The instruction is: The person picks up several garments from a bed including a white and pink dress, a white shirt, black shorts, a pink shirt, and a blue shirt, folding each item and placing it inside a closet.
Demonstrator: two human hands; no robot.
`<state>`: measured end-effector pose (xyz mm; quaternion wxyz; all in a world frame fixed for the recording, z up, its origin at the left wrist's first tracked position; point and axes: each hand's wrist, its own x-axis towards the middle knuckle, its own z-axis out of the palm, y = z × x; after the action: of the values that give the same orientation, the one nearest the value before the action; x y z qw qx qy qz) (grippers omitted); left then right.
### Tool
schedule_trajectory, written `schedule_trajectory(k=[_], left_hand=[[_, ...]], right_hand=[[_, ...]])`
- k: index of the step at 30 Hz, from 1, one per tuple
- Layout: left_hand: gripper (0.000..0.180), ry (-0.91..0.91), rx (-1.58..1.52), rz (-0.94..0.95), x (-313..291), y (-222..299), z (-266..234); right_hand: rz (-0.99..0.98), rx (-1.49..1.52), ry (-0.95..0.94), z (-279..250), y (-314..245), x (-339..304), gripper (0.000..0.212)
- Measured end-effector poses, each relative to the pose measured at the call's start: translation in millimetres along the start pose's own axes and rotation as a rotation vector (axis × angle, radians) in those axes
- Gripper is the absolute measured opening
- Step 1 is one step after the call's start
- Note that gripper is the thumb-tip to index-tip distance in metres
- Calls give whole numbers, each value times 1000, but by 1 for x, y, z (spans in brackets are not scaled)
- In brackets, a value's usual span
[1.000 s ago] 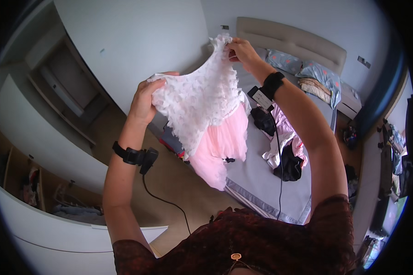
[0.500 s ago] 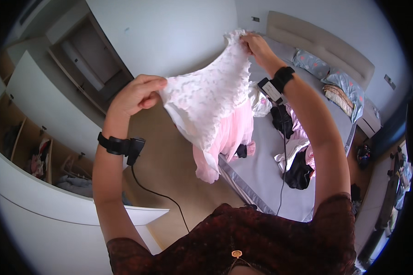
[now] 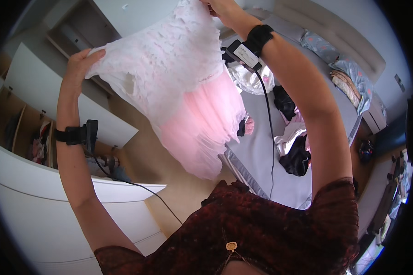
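A dress point(image 3: 174, 78) with a white ruffled, textured top and a pink tulle skirt hangs stretched between my raised hands. At its left upper corner, my left hand point(image 3: 80, 66) pinches the white cloth between thumb and fingers. The opposite upper corner is in the grip of my right hand point(image 3: 218, 8), partly cut off by the top edge of the picture. Below, the pink skirt hangs loose over the floor and the near corner of the bed. A black strap with a small box and cable sits on each forearm.
On the bed point(image 3: 257, 153) lie black clothes point(image 3: 296, 158), white and pink garments and a shiny white piece point(image 3: 250, 78). Pillows point(image 3: 323, 46) rest by the headboard. At left an open white wardrobe point(image 3: 36, 178) holds clothes; its doors stick out. Cables trail from both wrists.
Both hands have moved up and to the left, spreading the dress wider. More of the pink skirt now shows, fanned out below the white top.
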<state>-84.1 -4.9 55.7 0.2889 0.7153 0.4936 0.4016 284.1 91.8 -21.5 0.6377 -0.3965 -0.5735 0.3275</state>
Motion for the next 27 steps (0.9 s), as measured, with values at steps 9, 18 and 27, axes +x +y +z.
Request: schedule_trajectory(k=[9, 18, 27], left_hand=[[18, -143, 411, -99, -47, -66, -34], [15, -156, 336, -121, -62, -133, -56], [21, -61, 633, -80, -68, -186, -114]], right_hand=[[144, -50, -78, 68, 61, -24, 18], [483, 275, -201, 163, 128, -33, 18], [407, 302, -283, 236, 127, -34, 16]])
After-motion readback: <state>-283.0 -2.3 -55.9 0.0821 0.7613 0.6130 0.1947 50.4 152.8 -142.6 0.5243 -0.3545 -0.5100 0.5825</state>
